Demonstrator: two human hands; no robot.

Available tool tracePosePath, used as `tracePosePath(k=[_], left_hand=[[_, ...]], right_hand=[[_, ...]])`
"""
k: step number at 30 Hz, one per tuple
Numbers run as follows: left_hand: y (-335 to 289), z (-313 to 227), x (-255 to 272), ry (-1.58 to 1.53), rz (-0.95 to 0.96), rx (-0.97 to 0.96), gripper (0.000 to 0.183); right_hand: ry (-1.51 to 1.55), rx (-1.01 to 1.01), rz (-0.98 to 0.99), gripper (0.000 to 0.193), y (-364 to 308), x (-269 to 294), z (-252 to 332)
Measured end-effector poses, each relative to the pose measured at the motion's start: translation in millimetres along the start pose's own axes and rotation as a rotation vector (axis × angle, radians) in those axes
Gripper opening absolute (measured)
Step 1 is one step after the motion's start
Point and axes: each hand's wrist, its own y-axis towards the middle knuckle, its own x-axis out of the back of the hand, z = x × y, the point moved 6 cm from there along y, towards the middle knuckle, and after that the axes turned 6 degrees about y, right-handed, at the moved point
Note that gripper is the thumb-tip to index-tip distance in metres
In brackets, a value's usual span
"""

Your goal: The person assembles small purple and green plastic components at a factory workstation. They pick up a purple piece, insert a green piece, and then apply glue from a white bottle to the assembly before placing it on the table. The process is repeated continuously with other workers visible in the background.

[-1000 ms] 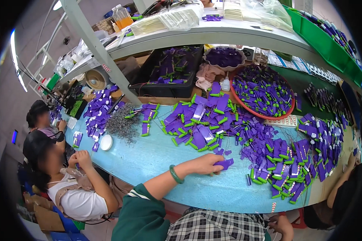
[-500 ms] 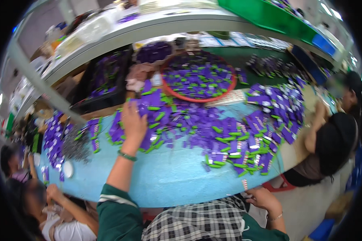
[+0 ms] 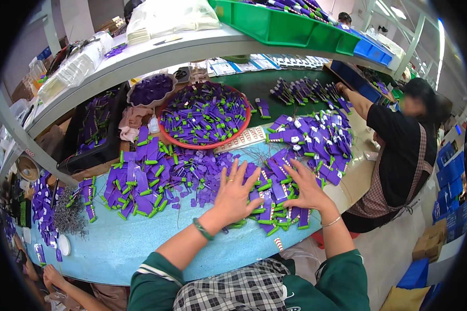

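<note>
Fingers spread, my left hand (image 3: 238, 194) lies over the pile of flat purple pieces with bright green ends. My right hand (image 3: 307, 192) is at the pile's right side, its fingers also apart and the thumb turned inward. Between the two hands, purple-and-green pieces (image 3: 267, 210) show, some with striped stickers. Both hands appear to touch the heap, with nothing gripped in either. Smaller loose purple parts (image 3: 194, 179) lie to the left of my left hand. A single striped sticker (image 3: 278, 243) is by the table's near edge.
Behind the heap stands a round red basket (image 3: 202, 146) full of purple-and-green pieces. More pieces lie left (image 3: 140, 179) and right (image 3: 316, 137). A black crate (image 3: 91, 161) is at the left, under an overhead shelf (image 3: 155, 57). At the right, a co-worker (image 3: 399, 140) reaches over the table.
My left hand has moved right from the left pile. My right hand has come up from the near edge onto the right heap. The view has swung right, showing more of the co-worker.
</note>
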Motion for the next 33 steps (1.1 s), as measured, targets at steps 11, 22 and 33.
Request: tracePosePath(k=[11, 22, 33], left_hand=[[-34.1, -38.8, -21.5, -0.003, 0.025, -0.003, 0.075], [-142.1, -10.8, 15.1, 0.076, 0.033, 0.092, 0.065], [-213.5, 66.4, 61.9, 0.095, -0.079, 0.283, 0.053]], right_hand=[[0.111, 0.128, 0.021, 0.092, -32.9, -29.6, 9.7], [0.206, 0.33, -0.049, 0.083, -30.5, -70.5, 101.6], [0.221, 0.438, 0.004, 0.077, -0.8, -110.7, 141.6]])
